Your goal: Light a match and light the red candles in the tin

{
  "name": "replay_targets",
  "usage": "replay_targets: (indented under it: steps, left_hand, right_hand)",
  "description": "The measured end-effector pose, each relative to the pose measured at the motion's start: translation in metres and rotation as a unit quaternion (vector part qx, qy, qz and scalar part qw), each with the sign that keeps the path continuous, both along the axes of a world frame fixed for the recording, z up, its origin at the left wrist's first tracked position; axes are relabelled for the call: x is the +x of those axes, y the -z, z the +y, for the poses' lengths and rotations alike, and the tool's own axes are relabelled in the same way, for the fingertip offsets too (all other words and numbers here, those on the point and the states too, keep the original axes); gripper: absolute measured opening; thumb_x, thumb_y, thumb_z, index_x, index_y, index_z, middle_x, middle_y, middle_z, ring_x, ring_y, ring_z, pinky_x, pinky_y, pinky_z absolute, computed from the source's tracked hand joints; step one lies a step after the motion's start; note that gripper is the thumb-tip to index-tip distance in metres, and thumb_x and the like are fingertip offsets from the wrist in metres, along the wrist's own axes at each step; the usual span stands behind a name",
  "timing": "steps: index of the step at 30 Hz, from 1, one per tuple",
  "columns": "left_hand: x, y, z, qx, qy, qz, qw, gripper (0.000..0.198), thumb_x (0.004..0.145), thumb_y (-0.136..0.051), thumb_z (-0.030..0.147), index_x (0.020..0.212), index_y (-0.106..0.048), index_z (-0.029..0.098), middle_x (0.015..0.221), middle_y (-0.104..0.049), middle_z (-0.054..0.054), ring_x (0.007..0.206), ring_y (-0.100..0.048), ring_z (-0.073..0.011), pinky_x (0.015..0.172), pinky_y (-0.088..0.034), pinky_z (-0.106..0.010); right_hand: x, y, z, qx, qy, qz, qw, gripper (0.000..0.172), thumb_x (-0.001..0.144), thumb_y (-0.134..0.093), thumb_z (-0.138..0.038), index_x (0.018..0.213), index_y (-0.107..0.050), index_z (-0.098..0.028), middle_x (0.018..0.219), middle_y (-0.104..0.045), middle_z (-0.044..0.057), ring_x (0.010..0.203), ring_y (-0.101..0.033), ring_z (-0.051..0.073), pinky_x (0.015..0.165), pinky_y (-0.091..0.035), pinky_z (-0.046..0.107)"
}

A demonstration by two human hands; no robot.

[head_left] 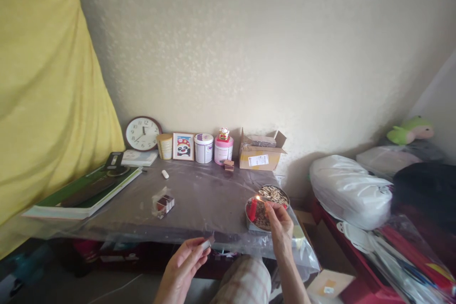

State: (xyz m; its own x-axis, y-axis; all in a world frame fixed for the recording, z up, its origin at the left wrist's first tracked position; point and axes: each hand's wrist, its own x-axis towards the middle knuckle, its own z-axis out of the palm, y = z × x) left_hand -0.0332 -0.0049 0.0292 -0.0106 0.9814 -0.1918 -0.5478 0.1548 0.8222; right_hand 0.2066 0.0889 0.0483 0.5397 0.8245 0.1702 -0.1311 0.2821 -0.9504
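My left hand [185,263] is closed on a small matchbox [206,244] in front of the table's near edge. Between the thumb and fingers of my right hand [280,228] is a lit match [262,200], its flame at the top of a red candle [252,211]. Whether the wick itself burns I cannot tell. The candle stands upright in a round tin [262,229] of brown granules. Just behind sits another round container of loose matchsticks [272,193], partly hidden by my right hand. A plastic-wrapped pack of matchboxes [165,203] lies on the table to the left.
Plastic sheeting covers the table [203,204]. Along the wall stand a clock [143,133], a yellow cup [165,147], a framed panda picture [183,147], two canisters and an open cardboard box [259,157]. A large green book [89,192] lies left; white bags [349,190] are right.
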Motion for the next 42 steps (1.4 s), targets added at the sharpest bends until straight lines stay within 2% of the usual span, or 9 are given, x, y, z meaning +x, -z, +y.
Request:
replay_targets:
  steps: [7, 17, 30, 38, 42]
  left_hand:
    - [0.000, -0.001, 0.001, 0.002, 0.005, 0.002, 1.000, 0.033, 0.069, -0.078, 0.043, 0.090, -0.073, 0.018, 0.096, -0.075, -0.007, 0.094, -0.066, -0.0200, 0.088, -0.048, -0.031]
    - [0.000, 0.002, 0.003, -0.010, 0.005, 0.000, 1.000, 0.036, 0.065, -0.080, 0.046, 0.088, -0.072, 0.018, 0.092, -0.075, -0.006, 0.092, -0.065, -0.0196, 0.087, -0.048, -0.031]
    - [-0.002, 0.010, 0.005, -0.010, 0.011, -0.006, 1.000, 0.036, 0.065, -0.080, 0.045, 0.088, -0.072, 0.018, 0.092, -0.074, -0.006, 0.091, -0.066, -0.0191, 0.084, -0.049, -0.029]
    - [-0.001, 0.006, 0.004, -0.004, 0.017, -0.002, 1.000, 0.034, 0.068, -0.079, 0.044, 0.090, -0.072, 0.019, 0.095, -0.074, -0.006, 0.093, -0.066, -0.0195, 0.086, -0.049, -0.030]
    - [0.000, 0.008, 0.005, -0.008, 0.014, -0.005, 1.000, 0.034, 0.067, -0.080, 0.044, 0.089, -0.072, 0.019, 0.092, -0.075, -0.005, 0.091, -0.066, -0.0187, 0.084, -0.049, -0.029]
  right_hand:
    - [0.000, -0.004, 0.000, -0.025, -0.021, -0.013, 0.999, 0.045, 0.056, -0.079, -0.054, 0.074, -0.068, -0.014, 0.062, -0.065, 0.001, 0.058, -0.058, 0.014, 0.055, -0.049, 0.025]
    - [-0.001, 0.002, 0.005, -0.040, -0.033, -0.009, 0.999, 0.045, 0.058, -0.078, -0.056, 0.076, -0.066, -0.016, 0.061, -0.063, -0.001, 0.055, -0.056, 0.013, 0.050, -0.046, 0.023]
    - [0.000, 0.001, 0.005, -0.044, -0.032, -0.015, 0.998, 0.042, 0.060, -0.077, -0.052, 0.077, -0.068, -0.015, 0.063, -0.065, 0.000, 0.057, -0.057, 0.014, 0.053, -0.048, 0.024]
    - [0.001, 0.000, 0.003, -0.041, -0.032, -0.024, 0.998, 0.040, 0.059, -0.078, -0.051, 0.074, -0.068, -0.015, 0.061, -0.063, 0.000, 0.056, -0.056, 0.013, 0.054, -0.046, 0.024]
    - [0.001, -0.001, 0.002, -0.035, -0.036, -0.018, 0.999, 0.042, 0.057, -0.078, -0.053, 0.073, -0.068, -0.015, 0.061, -0.063, 0.000, 0.055, -0.055, 0.013, 0.054, -0.045, 0.024]
